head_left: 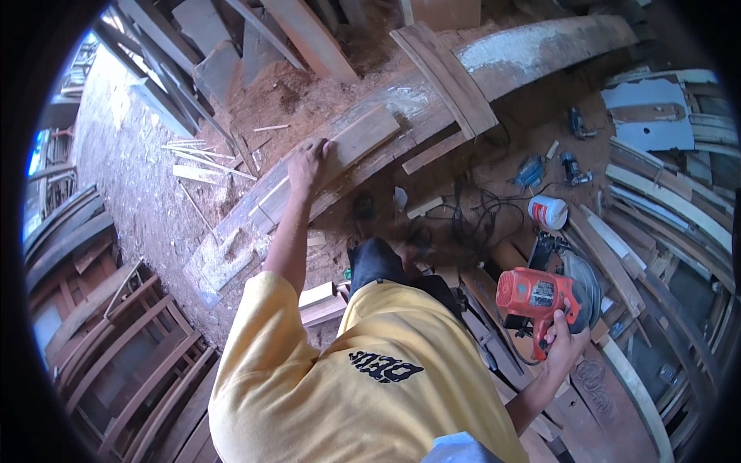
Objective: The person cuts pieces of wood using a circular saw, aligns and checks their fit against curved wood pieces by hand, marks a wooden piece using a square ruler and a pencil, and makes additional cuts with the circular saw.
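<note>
My right hand (563, 339) is wrapped round the handle of a red circular saw (531, 293). The saw is held out to my right, away from the bench, with its dark guard on the far side. My left hand (310, 163) rests on a flat wooden board (363, 139), its fingers curled at the board's far edge. That board lies lengthwise on a long, worn wooden beam (513, 52) used as a bench. Across the beam, further right, lies another plank (444, 77).
A white tub (548, 211) with a red label stands by tangled dark cables (471, 212). Blue power tools (529, 171) lie near it. Curved wooden frames (131, 363) stack at left, more timber at right. Thin offcuts (204, 158) lie on the sawdust-covered ground.
</note>
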{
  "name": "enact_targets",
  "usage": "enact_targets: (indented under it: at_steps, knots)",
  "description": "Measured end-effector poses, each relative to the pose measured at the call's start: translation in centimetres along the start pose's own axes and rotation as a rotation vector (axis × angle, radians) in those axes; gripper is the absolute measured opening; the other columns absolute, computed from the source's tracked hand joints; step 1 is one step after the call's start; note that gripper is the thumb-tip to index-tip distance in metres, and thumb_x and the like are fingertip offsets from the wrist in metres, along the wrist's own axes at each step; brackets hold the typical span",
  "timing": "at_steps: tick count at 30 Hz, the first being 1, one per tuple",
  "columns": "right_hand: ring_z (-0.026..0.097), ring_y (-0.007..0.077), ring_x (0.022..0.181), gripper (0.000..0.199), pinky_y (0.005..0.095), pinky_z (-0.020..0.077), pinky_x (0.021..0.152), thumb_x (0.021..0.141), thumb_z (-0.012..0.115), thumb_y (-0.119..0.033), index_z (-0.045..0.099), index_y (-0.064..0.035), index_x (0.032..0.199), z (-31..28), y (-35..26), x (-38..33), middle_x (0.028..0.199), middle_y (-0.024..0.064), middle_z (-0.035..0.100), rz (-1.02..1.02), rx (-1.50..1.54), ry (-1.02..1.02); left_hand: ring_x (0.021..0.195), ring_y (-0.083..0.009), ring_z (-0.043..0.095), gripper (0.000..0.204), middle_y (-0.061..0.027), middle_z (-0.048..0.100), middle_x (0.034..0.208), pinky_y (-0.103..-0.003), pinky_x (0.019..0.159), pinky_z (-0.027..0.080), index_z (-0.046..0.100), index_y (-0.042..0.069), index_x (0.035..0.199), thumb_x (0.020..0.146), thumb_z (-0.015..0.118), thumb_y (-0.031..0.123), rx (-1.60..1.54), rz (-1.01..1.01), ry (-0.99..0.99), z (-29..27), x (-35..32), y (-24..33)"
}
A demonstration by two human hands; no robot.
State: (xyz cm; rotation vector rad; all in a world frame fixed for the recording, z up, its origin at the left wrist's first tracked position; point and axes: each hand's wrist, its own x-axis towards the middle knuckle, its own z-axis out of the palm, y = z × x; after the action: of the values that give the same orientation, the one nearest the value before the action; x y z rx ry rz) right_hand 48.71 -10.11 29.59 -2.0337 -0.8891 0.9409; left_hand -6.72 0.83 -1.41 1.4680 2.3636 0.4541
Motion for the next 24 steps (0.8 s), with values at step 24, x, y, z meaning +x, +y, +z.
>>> enact_targets:
  at_steps: [24]
  knots:
    - [0.049,0.0054,0.054,0.032,0.0235,0.0382,0.051,0.098,0.071,-0.001,0.07,0.0035,0.129,6.0,0.9,-2.7,0.08,0.0008,0.064,0.056,-0.006,-0.005,0.164,-0.0517,0.012,0.094,-0.02,0.011,0.181,-0.059,0.135,0.016,0.028,0.04,0.171,0.092,0.055,-0.002,0.19,0.516,-0.152,1.1,-5.3,13.2]
